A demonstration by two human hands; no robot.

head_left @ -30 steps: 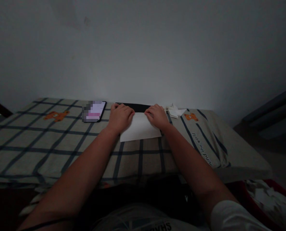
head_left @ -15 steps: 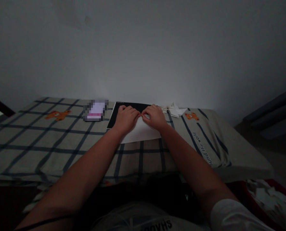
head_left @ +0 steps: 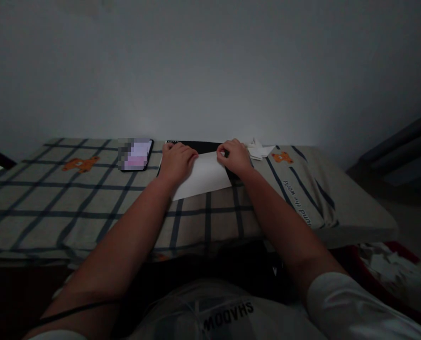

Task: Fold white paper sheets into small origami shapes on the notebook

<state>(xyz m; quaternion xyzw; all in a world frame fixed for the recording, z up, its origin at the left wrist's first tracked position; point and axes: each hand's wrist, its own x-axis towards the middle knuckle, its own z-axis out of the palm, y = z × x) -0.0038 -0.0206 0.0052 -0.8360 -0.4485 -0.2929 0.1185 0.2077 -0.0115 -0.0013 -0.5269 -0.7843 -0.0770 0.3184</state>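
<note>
A sheet of white paper (head_left: 205, 177) lies over a black flat board or notebook (head_left: 196, 146) with a light edge. At the paper's far left part, my left hand (head_left: 177, 161) is closed, its fingertips pinching the far edge. My right hand (head_left: 234, 156) pinches the far right part of the same edge between thumb and fingers. A gap of bare paper edge shows between the two hands. Just beyond my right hand sit folded white paper pieces (head_left: 258, 150).
A phone (head_left: 136, 156) with a lit, blurred screen lies on the left of the checked cloth (head_left: 100, 198). The wall (head_left: 210, 85) stands right behind. At the lower right is a red container (head_left: 412, 252) with many white paper scraps (head_left: 390, 269).
My hands have moved apart along the paper's far edge, from nearly touching at the middle to opposite sides. More of the sheet now shows between them.
</note>
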